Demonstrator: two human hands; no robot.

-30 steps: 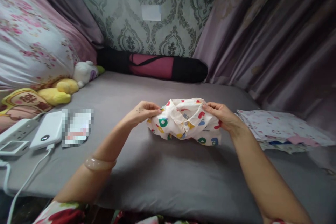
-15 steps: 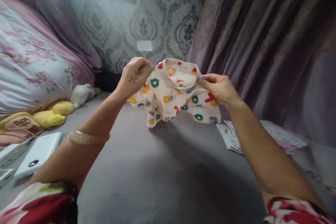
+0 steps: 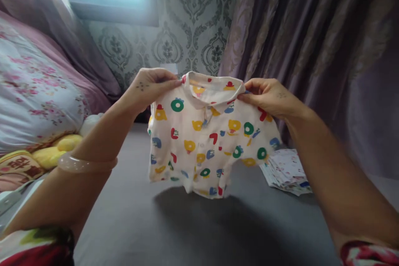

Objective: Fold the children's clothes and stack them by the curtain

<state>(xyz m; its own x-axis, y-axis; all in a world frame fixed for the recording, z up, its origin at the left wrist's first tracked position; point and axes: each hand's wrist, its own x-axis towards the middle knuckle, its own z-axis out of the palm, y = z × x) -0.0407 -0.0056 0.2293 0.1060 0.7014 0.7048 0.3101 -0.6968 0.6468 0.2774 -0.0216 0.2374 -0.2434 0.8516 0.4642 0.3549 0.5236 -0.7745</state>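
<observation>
A small white short-sleeved shirt (image 3: 199,137) with a stand-up collar hangs in the air, printed with red, yellow, green and blue figures. My left hand (image 3: 152,87) pinches its shoulder beside the collar on the left. On the opposite side, the fingers of my right hand (image 3: 268,95) are closed on the other shoulder. The shirt front faces me, spread out between both hands, with its hem above the grey bed sheet (image 3: 131,220). Part of the sleeve on the left is folded back out of sight.
A stack of folded printed cloths (image 3: 285,170) lies on the right, partly behind my right forearm. Yellow plush toys (image 3: 57,149) and a floral pillow (image 3: 40,87) are on the left. Behind stand a patterned wall (image 3: 193,20) and purple curtains (image 3: 296,37).
The shirt was bunched and crumpled; now it hangs open and flat, stretched downward. My hands have moved farther apart, still holding the shoulders. The view has tilted up slightly, showing more window.
</observation>
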